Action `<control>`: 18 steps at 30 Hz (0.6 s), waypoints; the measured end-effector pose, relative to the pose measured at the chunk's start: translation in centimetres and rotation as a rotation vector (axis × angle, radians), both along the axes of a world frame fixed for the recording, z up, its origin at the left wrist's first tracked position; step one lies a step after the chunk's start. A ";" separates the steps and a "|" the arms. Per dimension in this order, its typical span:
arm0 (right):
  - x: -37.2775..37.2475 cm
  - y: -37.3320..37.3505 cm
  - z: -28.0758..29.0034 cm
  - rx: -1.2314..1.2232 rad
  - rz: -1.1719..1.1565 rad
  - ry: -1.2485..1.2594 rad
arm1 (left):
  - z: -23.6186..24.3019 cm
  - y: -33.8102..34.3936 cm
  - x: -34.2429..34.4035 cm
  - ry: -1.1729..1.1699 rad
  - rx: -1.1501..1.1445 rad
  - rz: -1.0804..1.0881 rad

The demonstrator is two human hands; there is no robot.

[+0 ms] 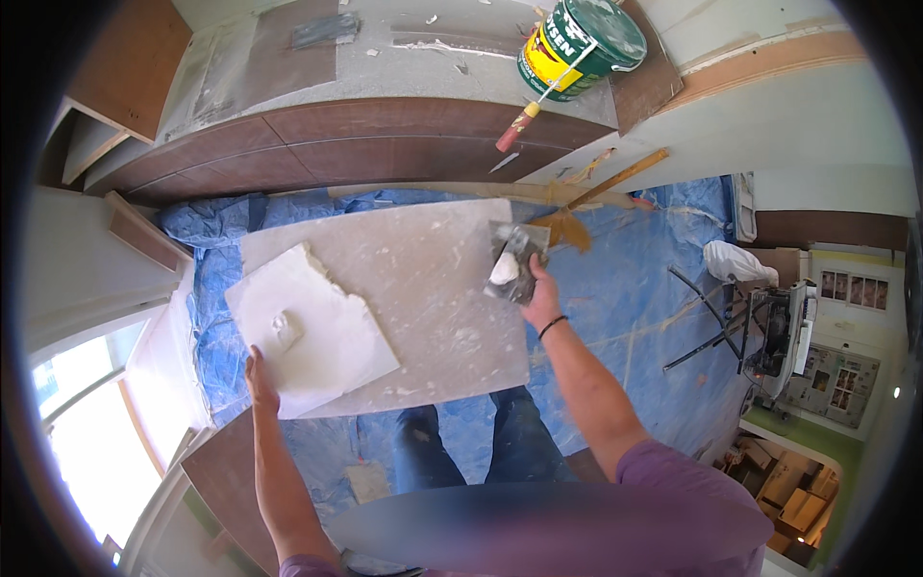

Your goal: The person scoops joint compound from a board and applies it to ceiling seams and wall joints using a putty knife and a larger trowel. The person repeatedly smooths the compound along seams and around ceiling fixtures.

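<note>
My right hand (538, 293) grips a grey steel trowel (527, 245) with a lump of white paste (505, 269) on it, over the right end of a large dusty grey board (433, 288). My left hand (260, 375) holds the left edge of a white board (317, 361), which has one jagged edge and lies on the grey board. A small mound of white paste (285, 327) sits on the white board.
A green bucket (596, 43) and red-handled roller (519, 125) are on the dusty counter (433, 67) ahead. A broom (615, 183) lies beyond the board. Blue sheeting (606, 308) covers the floor. A black folding stand (721, 322) with machinery is at right.
</note>
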State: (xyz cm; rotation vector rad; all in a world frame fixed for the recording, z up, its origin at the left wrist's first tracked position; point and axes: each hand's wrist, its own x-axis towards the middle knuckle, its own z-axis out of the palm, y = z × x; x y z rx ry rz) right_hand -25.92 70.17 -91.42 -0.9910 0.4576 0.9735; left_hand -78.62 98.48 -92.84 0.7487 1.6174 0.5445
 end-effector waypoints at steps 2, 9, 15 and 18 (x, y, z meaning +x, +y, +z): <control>3.5 -0.8 0.0 0.016 0.026 -0.032 | -0.1 0.0 2.0 0.053 0.032 -0.163; 11.2 -1.8 -0.4 -0.021 0.001 -0.115 | 0.1 -0.6 12.2 -0.089 0.136 -0.160; 15.0 -1.5 -4.5 0.017 0.008 -0.154 | -4.6 0.6 13.2 -0.023 0.078 -0.144; 14.2 -1.5 -4.9 0.033 0.019 -0.096 | -5.9 0.3 12.2 0.078 0.115 -0.042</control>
